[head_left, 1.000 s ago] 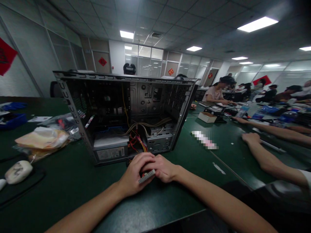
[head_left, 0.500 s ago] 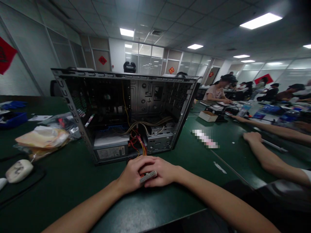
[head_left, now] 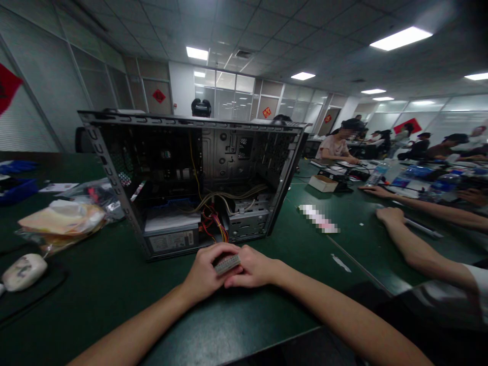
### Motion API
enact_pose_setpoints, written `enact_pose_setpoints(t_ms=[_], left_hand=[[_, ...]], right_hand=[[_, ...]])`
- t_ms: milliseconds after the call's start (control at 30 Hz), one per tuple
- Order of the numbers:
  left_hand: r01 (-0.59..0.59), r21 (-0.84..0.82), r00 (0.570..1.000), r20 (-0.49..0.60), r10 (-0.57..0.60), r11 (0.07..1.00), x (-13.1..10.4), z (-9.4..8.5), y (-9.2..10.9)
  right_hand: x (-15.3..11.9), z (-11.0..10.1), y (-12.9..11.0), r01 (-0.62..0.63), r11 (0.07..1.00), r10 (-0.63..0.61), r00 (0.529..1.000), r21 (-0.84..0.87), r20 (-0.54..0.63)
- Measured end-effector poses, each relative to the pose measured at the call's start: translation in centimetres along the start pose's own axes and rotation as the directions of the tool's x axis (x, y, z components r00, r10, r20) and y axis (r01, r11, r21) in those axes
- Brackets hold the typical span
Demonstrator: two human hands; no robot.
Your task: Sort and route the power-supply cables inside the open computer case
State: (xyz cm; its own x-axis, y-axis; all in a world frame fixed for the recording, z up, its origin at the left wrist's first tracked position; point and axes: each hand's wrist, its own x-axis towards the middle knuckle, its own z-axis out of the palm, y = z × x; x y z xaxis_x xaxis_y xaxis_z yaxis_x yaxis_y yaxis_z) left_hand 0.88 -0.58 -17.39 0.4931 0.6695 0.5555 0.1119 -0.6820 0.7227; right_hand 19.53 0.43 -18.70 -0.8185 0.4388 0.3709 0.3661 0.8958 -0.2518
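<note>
An open computer case (head_left: 213, 121) stands on the green table just beyond my hands, its inside facing me. My left hand (head_left: 204, 269) and my right hand (head_left: 253, 267) meet in front of it, both closed around a grey power connector (head_left: 227, 264) with rows of pin holes. Red, yellow and black cables (head_left: 221, 226) run from the power supply (head_left: 171, 239) at the case's lower left down towards my hands. Where they join the connector is hidden by my fingers.
To the left lie plastic bags (head_left: 63, 221), a white computer mouse (head_left: 25, 272) with its cord, and a blue tray (head_left: 19, 190). On the right are a small box (head_left: 324, 183), water bottles (head_left: 409, 175) and another person's hand (head_left: 391, 217) on the table.
The connector has turned slightly and sits a little higher and further left in view, still between my hands. My right fingers have shifted around it. The whole view has moved slightly.
</note>
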Motion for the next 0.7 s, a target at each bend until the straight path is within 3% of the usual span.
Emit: enact_pose_setpoints(t_ms=[333,500,700], left_hand=[[-0.077,-0.118,0.995,0.047,0.083,0.990,-0.24,-0.42,-0.01],[-0.029,-0.124,0.999,0.031,0.033,0.992,-0.21,-0.24,-0.06],[0.009,-0.153,1.000,-0.008,-0.010,0.988,-0.15,-0.06,-0.03]], right_hand=[[0.20,-0.58,-0.71,-0.034,0.992,0.042,0.997,-0.122,0.071],[0.36,-0.46,-0.85,-0.042,0.985,0.057,0.995,-0.168,0.087],[0.38,0.10,-0.59,-0.040,0.977,0.036,0.999,-0.209,-0.022]])
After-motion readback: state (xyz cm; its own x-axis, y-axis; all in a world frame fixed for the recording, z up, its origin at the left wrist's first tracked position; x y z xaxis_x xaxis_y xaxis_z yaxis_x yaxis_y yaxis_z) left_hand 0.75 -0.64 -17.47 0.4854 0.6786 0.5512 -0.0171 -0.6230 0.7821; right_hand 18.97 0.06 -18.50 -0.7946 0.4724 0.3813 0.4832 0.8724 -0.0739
